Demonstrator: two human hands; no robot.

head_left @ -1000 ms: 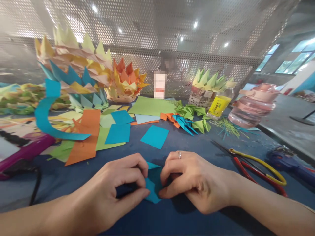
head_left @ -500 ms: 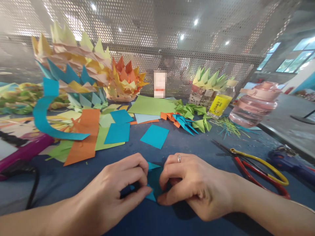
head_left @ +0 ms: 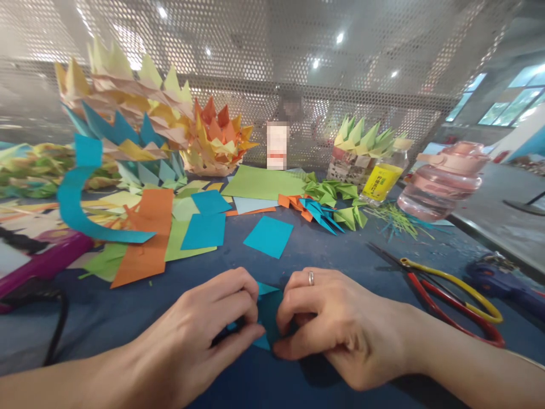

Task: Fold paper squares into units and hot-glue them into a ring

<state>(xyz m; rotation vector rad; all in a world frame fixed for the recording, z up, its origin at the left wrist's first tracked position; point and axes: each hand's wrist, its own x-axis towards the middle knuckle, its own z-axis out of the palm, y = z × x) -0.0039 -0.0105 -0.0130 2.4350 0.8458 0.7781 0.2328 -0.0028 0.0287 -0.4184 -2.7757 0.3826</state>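
A small piece of blue paper (head_left: 268, 309) with folded edges lies at the near middle of the table, partly covered by my fingers. My left hand (head_left: 213, 318) is closed on its left side, thumb and fingers bent around the edge. From the right, my right hand (head_left: 327, 321), with a ring on one finger, pinches the other side. Just beyond the hands lies a flat blue paper square (head_left: 269, 236). Two more, a near blue square (head_left: 203, 231) and a far blue square (head_left: 211, 202), rest to its left.
Red-and-yellow-handled scissors (head_left: 451, 295) lie at the right, beside a dark blue tool (head_left: 502, 284). A purple tool (head_left: 46, 267) with a cable is at left. Folded-paper models (head_left: 136, 125), a yellow-labelled bottle (head_left: 382, 179) and a pink water bottle (head_left: 445, 184) stand behind.
Both hands keep hold of the blue paper and have shifted only very slightly. Nothing else on the table has moved.
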